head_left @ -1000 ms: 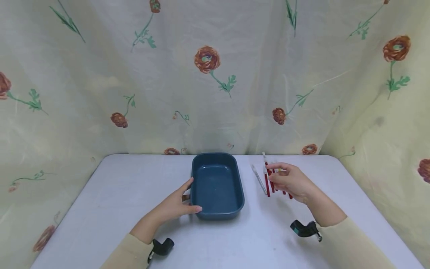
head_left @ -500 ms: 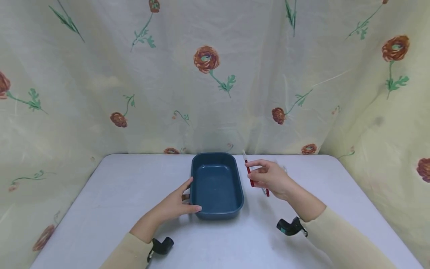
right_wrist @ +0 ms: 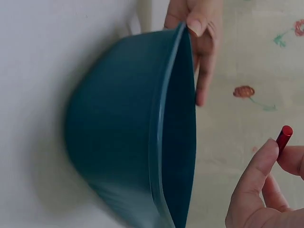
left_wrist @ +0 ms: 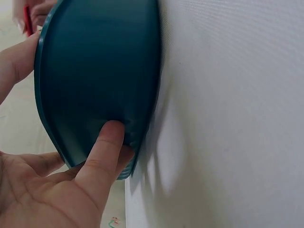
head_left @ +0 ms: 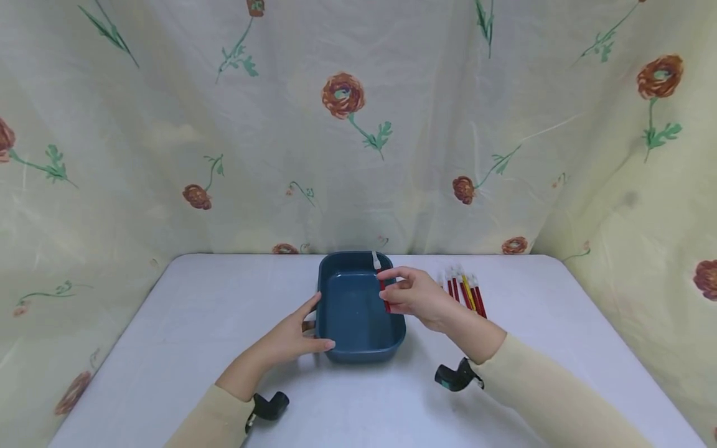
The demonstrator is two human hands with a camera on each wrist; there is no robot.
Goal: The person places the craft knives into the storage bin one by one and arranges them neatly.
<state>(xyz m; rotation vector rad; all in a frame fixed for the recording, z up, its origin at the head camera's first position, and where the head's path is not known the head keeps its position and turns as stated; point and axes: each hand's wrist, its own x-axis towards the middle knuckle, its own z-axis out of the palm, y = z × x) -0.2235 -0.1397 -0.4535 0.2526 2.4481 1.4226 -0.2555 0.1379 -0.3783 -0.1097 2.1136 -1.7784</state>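
Note:
A dark blue rectangular tub (head_left: 366,356) stands on the table. My left hand (head_left: 294,338) holds it at the left side, thumb over the rim at the near corner. In the left wrist view other fingers rest against the outer wall of the tub (left_wrist: 95,71). Over the tub's right part, my right hand (head_left: 417,295) pinches a slim red pen-like stick (head_left: 386,305) with a whitish clear cap pointing up and away. In the right wrist view the blunt red end of the stick (right_wrist: 284,137) shows between thumb and finger, above rim level.
Right of the tub, several more slim red sticks (head_left: 455,290) with clear caps lie side by side, along with a yellow one (head_left: 468,292). My right forearm partly covers them. A flowered curtain (head_left: 392,205) hangs behind the white table (head_left: 235,298).
My right hand has lifted the red stick from the group at the right and carried it left until it is over the tub. The left hand and the tub have stayed in place.

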